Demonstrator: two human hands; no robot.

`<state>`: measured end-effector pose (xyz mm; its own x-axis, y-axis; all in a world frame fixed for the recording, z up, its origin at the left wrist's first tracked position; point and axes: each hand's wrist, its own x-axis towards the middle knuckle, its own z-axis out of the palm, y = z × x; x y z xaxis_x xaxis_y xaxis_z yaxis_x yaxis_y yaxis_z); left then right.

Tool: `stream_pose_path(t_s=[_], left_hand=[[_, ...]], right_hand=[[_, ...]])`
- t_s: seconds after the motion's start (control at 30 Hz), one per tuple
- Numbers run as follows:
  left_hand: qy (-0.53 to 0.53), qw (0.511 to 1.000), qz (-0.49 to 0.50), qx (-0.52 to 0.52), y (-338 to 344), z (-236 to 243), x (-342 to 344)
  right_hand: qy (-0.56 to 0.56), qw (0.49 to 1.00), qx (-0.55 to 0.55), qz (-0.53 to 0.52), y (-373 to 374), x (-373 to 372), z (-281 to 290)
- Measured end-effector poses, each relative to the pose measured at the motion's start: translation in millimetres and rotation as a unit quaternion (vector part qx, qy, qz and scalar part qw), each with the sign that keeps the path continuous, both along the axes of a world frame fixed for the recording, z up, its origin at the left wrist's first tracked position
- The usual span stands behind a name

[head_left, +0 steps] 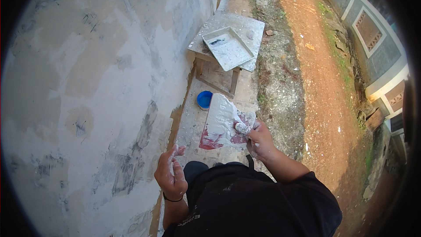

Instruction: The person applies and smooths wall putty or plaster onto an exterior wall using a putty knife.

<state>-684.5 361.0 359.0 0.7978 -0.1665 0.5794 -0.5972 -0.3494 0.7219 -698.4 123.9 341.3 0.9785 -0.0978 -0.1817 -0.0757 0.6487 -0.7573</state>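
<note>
My right hand (260,140) grips a flat red putty board (206,141) at its right edge. White putty (222,116) lies thick over most of the board, and red shows at its lower left and near my fingers. Those fingers and the thumb are smeared with white. My left hand (172,173) is raised beside the wall, its fingers loosely bent and apart, with white on their tips; I see nothing held in it. To its left rises the patchy white and beige wall (101,105), with dark scuffs. A small blue tub (204,99) stands on the ground just beyond the board.
Ahead, a low wooden table (255,30) spattered with white stands near the wall. A white-coated rectangular tray (243,61) rests on it. To the right run a rough gravel strip (278,74) and a reddish dirt path (324,96), bordered by a grey wall (386,52).
</note>
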Motion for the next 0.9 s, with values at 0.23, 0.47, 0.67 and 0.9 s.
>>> stream_pose_path(t_s=[0.23, 0.47, 0.67, 0.9], left_hand=[[0.096, 0.993, -0.038, -0.055, -23.7, -30.2, 73.4], [0.166, 0.976, -0.118, -0.075, -86.8, -60.1, 206.5], [0.069, 0.969, -0.233, -0.036, -174.4, -19.1, 333.6], [0.056, 0.971, -0.231, -0.007, -225.6, -16.6, 419.8]], right_hand=[[0.031, 0.995, -0.036, -0.089, -55.2, 31.0, 0.8], [0.073, 0.964, -0.098, -0.235, -117.6, 98.5, 5.7], [0.099, 0.919, -0.163, -0.345, -169.7, 160.9, 6.1], [0.204, 0.884, -0.303, -0.291, -236.8, 261.3, -15.3]])
